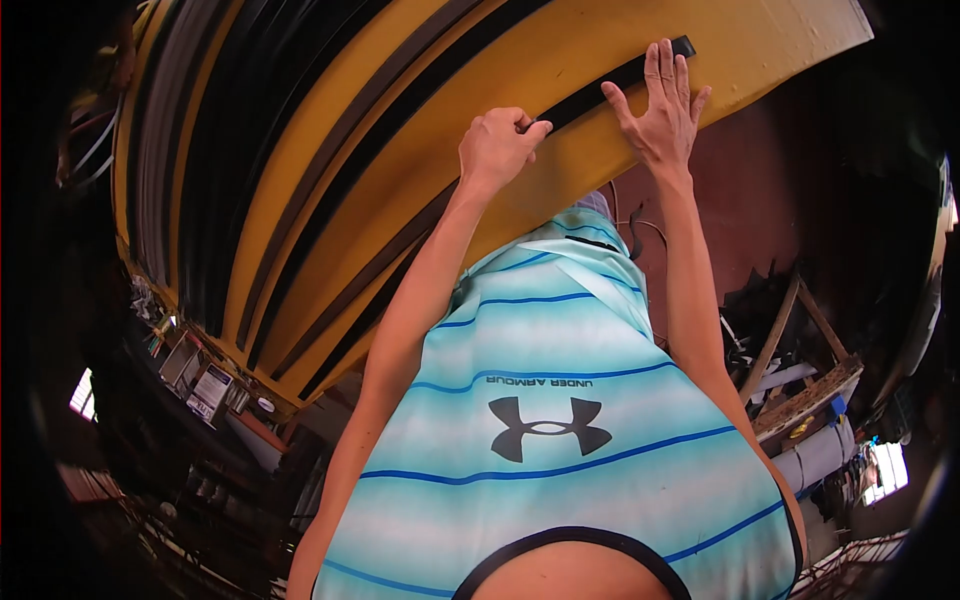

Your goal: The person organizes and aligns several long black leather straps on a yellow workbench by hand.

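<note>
A long black strip (pixel 590 100) lies on the yellow tabletop (pixel 765 45) near its front edge. My left hand (pixel 497 148) is closed on the strip, thumb and curled fingers pinching it at the edge. To the right, my right hand (pixel 662 112) is open with its fingers spread, and its fingertips rest on or just above the strip near its far end. Further left, several more black and dark brown strips (pixel 375 110) run lengthwise over the same yellow surface. The material of the strips cannot be made out.
A wooden frame (pixel 808 385) and rolled material (pixel 815 455) stand low on the right. Reddish floor (pixel 735 220) shows beside the table. At the left end, a shelf-like area holds small containers and a labelled box (pixel 210 390).
</note>
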Action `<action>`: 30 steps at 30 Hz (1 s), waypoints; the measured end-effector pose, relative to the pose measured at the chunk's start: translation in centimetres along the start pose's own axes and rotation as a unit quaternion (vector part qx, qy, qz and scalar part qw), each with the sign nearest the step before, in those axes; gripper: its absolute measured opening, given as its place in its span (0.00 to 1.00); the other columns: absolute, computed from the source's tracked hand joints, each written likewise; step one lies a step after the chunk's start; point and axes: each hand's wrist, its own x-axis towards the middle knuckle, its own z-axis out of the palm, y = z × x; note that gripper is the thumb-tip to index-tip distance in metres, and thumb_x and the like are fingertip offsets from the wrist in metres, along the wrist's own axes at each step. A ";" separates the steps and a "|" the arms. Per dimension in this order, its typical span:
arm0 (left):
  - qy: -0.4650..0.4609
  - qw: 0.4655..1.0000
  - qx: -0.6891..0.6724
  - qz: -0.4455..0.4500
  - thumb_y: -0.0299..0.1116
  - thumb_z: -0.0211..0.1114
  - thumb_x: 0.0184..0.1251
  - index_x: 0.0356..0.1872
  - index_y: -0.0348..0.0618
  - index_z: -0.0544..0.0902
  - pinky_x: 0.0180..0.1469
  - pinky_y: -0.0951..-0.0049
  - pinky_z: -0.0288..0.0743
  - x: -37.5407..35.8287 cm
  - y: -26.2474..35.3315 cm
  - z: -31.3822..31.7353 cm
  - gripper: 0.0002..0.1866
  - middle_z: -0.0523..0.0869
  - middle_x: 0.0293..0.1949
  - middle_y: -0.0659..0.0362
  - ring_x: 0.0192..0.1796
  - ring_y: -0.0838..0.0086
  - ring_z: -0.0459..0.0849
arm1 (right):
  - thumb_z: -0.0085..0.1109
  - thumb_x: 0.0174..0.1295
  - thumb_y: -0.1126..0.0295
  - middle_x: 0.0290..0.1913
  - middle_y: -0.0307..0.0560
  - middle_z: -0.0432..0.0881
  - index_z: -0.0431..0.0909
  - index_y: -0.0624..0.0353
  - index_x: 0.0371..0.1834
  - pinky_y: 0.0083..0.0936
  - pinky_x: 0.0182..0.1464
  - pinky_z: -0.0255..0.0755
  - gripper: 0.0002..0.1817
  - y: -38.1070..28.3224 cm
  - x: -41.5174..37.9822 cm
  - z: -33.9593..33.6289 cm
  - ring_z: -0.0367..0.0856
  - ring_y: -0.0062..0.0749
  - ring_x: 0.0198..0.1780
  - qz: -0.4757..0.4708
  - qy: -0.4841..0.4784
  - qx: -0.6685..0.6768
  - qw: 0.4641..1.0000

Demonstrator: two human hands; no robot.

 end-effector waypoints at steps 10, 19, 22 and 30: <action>0.016 0.999 0.012 0.032 0.52 0.69 0.67 0.30 0.45 0.87 0.37 0.68 0.79 0.0 -0.5 0.8 0.20 0.88 0.21 0.61 0.27 0.72 0.87 | 0.36 0.75 0.31 0.86 0.30 0.52 0.52 0.35 0.86 0.65 0.81 0.21 0.41 2.5 2.4 -0.9 0.45 0.47 0.86 0.054 -0.031 -0.028 0.998; -0.013 0.999 -0.031 0.013 0.50 0.70 0.65 0.30 0.44 0.89 0.42 0.59 0.81 0.5 0.0 0.5 0.18 0.90 0.25 0.56 0.34 0.60 0.90 | 0.39 0.75 0.33 0.88 0.47 0.44 0.50 0.47 0.86 0.62 0.82 0.22 0.44 3.0 2.6 -0.5 0.41 0.51 0.87 0.040 0.012 -0.020 0.999; -0.018 0.999 -0.030 0.010 0.51 0.70 0.64 0.30 0.45 0.89 0.43 0.59 0.82 0.8 0.0 0.6 0.18 0.90 0.24 0.58 0.35 0.61 0.90 | 0.41 0.76 0.36 0.88 0.45 0.44 0.53 0.46 0.86 0.59 0.82 0.22 0.41 0.9 1.5 -1.3 0.39 0.49 0.87 -0.029 0.017 0.036 0.999; -0.006 1.000 -0.014 0.011 0.52 0.68 0.65 0.33 0.44 0.89 0.43 0.63 0.82 1.1 0.0 0.4 0.19 0.90 0.24 0.60 0.33 0.64 0.90 | 0.50 0.73 0.39 0.85 0.37 0.55 0.56 0.39 0.85 0.41 0.86 0.36 0.40 -4.8 -3.6 0.0 0.51 0.32 0.85 -0.267 -0.168 0.064 0.947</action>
